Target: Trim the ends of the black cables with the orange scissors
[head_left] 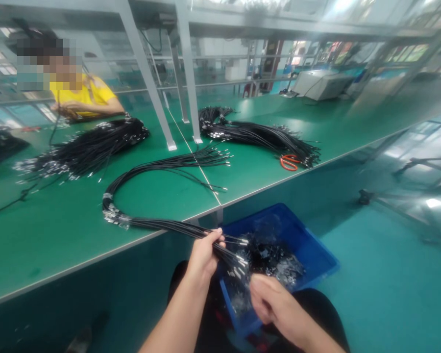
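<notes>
A bundle of thin black cables [150, 223] curves across the green table and over its front edge. My left hand [206, 252] is closed around the bundle near its silver-tipped ends, which fan out to the right. Clear wrapping with pale labels [115, 215] binds the bundle at its bend. Just below the silver tips is my right hand [270, 296], apart from them, its fingers curled and blurred. Whether anything lies between those fingers is hidden. Under both hands a blue bin [318, 250] holds dark and clear scraps that look like plastic.
More black cable bundles lie on the green table [161, 189], at left [91, 147] and at right [257, 137]. Orange-handled scissors [289, 162] rest by the right pile. Metal posts [189, 73] rise from the table. Across it sits a person in a yellow top [99, 93].
</notes>
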The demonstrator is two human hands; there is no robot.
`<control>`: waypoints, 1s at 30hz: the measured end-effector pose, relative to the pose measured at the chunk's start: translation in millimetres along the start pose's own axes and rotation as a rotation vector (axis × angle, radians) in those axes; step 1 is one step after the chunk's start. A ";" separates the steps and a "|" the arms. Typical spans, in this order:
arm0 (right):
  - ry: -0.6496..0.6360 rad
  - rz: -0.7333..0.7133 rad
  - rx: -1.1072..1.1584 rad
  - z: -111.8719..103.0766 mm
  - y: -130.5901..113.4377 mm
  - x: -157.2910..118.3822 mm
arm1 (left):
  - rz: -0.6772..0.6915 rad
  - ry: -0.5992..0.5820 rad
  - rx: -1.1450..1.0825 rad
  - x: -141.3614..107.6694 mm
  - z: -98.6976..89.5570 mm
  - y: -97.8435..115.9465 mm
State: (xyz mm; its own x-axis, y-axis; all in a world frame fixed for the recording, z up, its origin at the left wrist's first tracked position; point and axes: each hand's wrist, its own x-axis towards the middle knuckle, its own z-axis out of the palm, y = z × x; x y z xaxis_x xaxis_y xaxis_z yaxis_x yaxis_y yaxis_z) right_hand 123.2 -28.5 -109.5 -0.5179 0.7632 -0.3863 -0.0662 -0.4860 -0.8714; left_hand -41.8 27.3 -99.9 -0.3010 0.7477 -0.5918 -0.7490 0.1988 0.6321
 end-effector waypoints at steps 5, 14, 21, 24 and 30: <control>0.034 0.052 0.169 -5.8 9.6 2.1 | -0.123 0.005 0.041 -3.4 3.6 6.4; 0.041 0.112 0.274 20.8 15.2 21.8 | -0.121 0.049 0.093 -6.3 8.4 10.0; 0.017 0.189 0.320 26.0 16.5 28.5 | -0.115 0.062 0.101 -10.1 7.1 8.4; 0.029 0.098 0.304 24.6 15.4 22.1 | -0.118 0.069 0.083 -8.8 7.6 8.5; 0.022 0.036 0.237 4.5 12.3 3.4 | -0.122 0.067 0.027 -2.9 10.4 9.7</control>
State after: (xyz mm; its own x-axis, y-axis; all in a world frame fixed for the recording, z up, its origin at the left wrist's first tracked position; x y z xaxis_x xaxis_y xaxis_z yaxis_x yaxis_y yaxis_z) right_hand 116.8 -33.8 -120.2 -0.5050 0.7516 -0.4242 -0.2483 -0.5973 -0.7627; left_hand -42.0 33.7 -86.8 -0.2482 0.6731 -0.6966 -0.7663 0.3035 0.5662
